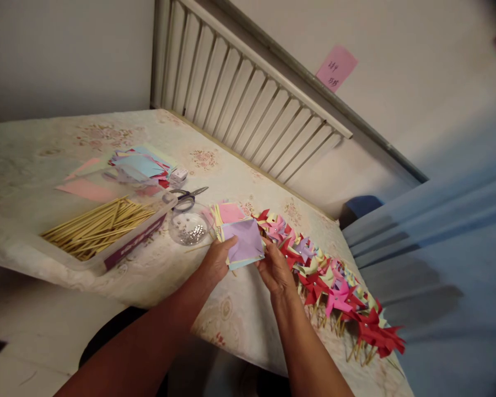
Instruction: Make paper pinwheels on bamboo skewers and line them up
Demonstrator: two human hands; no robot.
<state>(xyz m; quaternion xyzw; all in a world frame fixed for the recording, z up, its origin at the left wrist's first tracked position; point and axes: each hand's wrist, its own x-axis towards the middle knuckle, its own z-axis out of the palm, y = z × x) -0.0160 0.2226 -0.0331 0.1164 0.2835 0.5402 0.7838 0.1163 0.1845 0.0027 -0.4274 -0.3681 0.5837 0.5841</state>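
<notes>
A small stack of square paper sheets (pixel 244 241), purple on top with yellow and light blue edges below, is held over the table's front part. My left hand (pixel 221 257) grips its left side, the thumb lying on the purple sheet. At the right edge, my right hand (pixel 276 267) has its fingers closed on the same stack. Just behind lies another pile of paper squares (pixel 230 212), pink on top. Left of my hands stands a clear round dish (pixel 189 227) of small shiny metal pieces. Many paper pinwheels (pixel 314 286) on sticks lie to the right.
A clear plastic box (pixel 95 267) of thin wooden sticks (pixel 103 226) stands at the left. Scissors (pixel 186 198) lie behind the dish, near more coloured paper (pixel 140 165). Behind the table (pixel 215 325) is a white radiator (pixel 248 94); a blue curtain (pixel 450 275) hangs at the right.
</notes>
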